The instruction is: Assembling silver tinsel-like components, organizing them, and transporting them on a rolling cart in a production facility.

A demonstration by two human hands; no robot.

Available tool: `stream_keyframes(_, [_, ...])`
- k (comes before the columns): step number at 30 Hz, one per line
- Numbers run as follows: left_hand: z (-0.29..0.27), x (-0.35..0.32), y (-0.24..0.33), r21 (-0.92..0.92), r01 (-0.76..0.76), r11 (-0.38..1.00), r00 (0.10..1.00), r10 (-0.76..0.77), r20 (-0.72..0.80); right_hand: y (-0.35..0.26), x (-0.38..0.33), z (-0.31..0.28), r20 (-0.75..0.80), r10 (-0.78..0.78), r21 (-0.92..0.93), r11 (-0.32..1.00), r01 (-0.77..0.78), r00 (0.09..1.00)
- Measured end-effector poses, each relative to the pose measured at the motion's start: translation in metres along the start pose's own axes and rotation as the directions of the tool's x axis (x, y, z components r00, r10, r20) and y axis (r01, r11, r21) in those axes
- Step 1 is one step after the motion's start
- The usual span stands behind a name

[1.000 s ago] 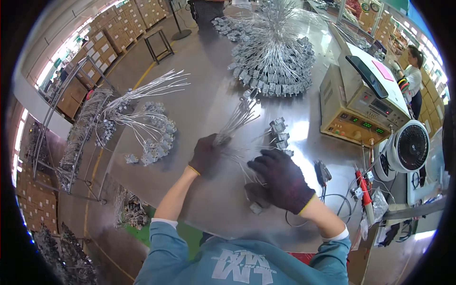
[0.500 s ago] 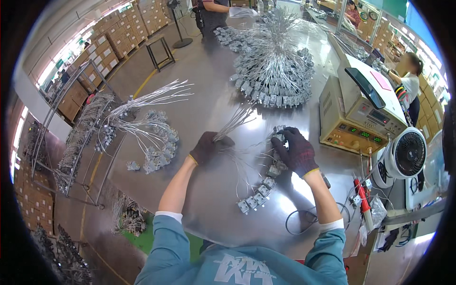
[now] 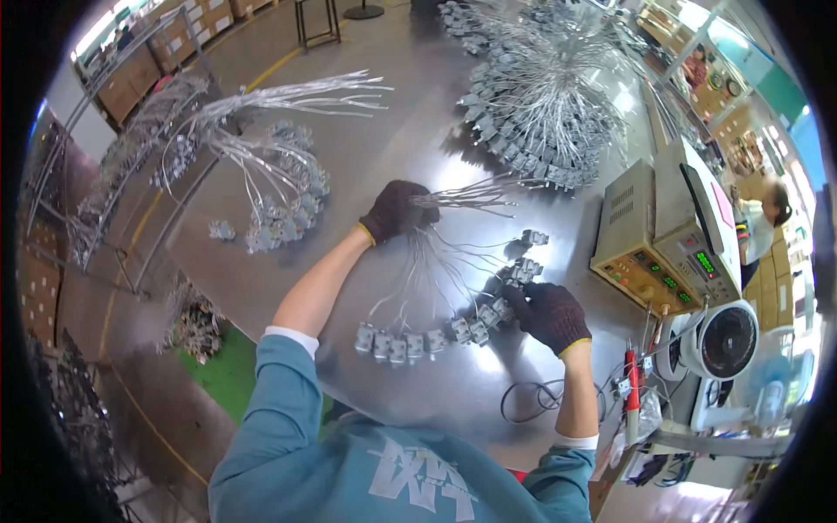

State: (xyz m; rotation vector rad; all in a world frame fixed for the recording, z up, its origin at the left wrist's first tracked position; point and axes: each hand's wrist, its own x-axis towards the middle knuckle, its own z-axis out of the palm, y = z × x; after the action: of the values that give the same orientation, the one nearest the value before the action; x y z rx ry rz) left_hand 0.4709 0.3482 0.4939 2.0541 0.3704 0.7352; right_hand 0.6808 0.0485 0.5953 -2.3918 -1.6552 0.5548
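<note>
In my left hand [image 3: 397, 211], covered by a dark knitted glove, is a bundle of thin silvery wires [image 3: 475, 199], its free ends pointing right. From under that fist the wires fan out to an arc of small grey metal blocks [image 3: 403, 347] lying on the metal table. My right hand [image 3: 554, 317], also in a dark glove, is at the right part of the arc, its thumb and fingers closed at one small block [image 3: 503, 309]; the fingertips are partly hidden. Two or more blocks [image 3: 525, 270] lie just beyond those fingers.
A large heap of wired blocks [image 3: 558, 105] covers the far table. Another wired bunch [image 3: 292, 209] lies at the left, beside a metal rack [image 3: 144, 253]. At the right stand a test instrument [image 3: 649, 253], a fan [image 3: 728, 340] and a red-handled tool [image 3: 632, 383]. A co-worker [image 3: 767, 218] is beyond.
My view has shifted and turned. Relative to the blocks, my right hand has moved nearer along the arc. The held wire ends now point more to the right, and the blocks are spread wider.
</note>
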Motion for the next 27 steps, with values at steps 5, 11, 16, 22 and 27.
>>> stream_keyframes(5, [-0.005,-0.007,-0.007,-0.149,0.104,0.983,0.994,-0.106,0.000,-0.001,-0.004,0.000,0.028,0.059,-0.122,0.991,-0.055,0.998])
stream_keyframes(11, [-0.015,-0.025,-0.010,-0.071,0.080,0.994,0.996,-0.082,-0.028,-0.011,0.020,0.009,-0.580,-0.219,-0.184,0.974,0.136,0.784])
stream_keyframes(16, [-0.005,-0.056,-0.018,0.212,-0.092,0.973,0.985,0.120,-0.126,-0.031,0.013,0.038,-0.367,-0.373,-0.043,0.922,0.385,0.852])
stream_keyframes(22, [0.010,-0.068,0.021,-0.010,-0.020,1.000,0.990,0.018,-0.141,-0.054,-0.045,0.056,-0.352,-0.395,-0.078,0.916,0.394,0.849])
stream_keyframes(27, [0.019,-0.091,0.018,0.250,-0.045,0.967,0.871,0.160,-0.464,-0.061,-0.050,0.069,-0.471,-0.354,0.011,0.914,0.406,0.808])
